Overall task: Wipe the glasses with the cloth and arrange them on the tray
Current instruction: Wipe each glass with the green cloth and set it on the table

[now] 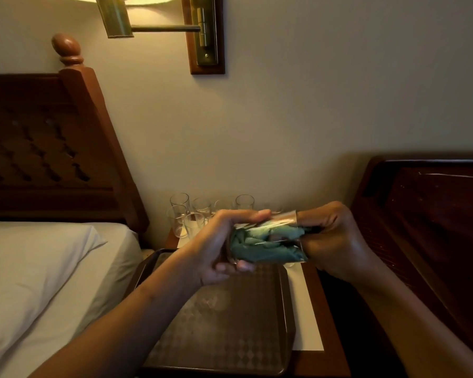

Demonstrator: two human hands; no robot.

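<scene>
A clear drinking glass (283,217) lies on its side in the air above the tray, its mouth toward the right. My left hand (216,249) grips its base end with fingers curled round it. A blue-green cloth (265,245) is stuffed inside the glass. My right hand (328,238) holds the cloth at the mouth, fingers pushed into the glass. Below lies a dark patterned tray (230,323) with nothing on it. Several more clear glasses (191,214) stand upright against the wall at the back of the nightstand.
The tray sits on a wooden nightstand (328,317) with a white mat (306,309). A bed with a white pillow (38,268) and carved headboard (47,148) is on the left, dark wooden furniture (432,214) on the right, a brass wall lamp (153,20) above.
</scene>
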